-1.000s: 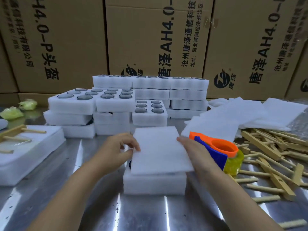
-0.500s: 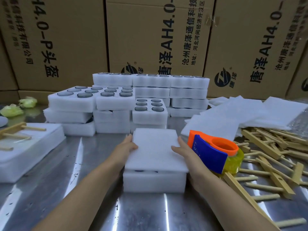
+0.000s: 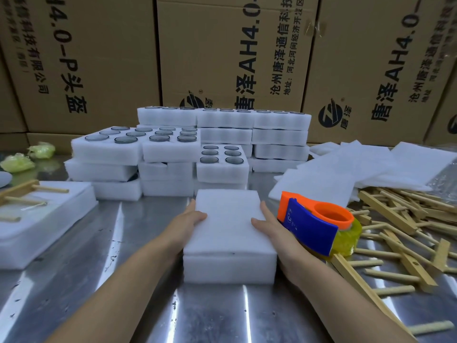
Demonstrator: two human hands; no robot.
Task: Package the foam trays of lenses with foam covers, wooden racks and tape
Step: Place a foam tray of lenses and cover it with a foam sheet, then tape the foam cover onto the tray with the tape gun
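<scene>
A white foam tray [image 3: 229, 268] stands on the steel table in front of me, with a flat foam cover [image 3: 230, 221] lying squarely on it and hiding the lenses. My left hand [image 3: 190, 220] presses against the cover's left edge with straight fingers, thumb on top. My right hand [image 3: 270, 225] rests along the right edge the same way. An orange and blue tape dispenser [image 3: 314, 225] with a yellowish roll sits just right of my right hand. Wooden racks [image 3: 405, 233] lie heaped at the right.
Stacks of foam trays with grey lenses [image 3: 188, 149] stand behind. Loose foam covers [image 3: 346, 174] spread at the back right. A taped pack with a wooden rack [image 3: 37, 214] sits at the left. Cardboard boxes [image 3: 222, 53] wall the back. Green crumpled scraps [image 3: 17, 163] lie far left.
The cover was askew and raised over the tray; it now lies flat and aligned. Both hands slid down from its far corners to its side edges.
</scene>
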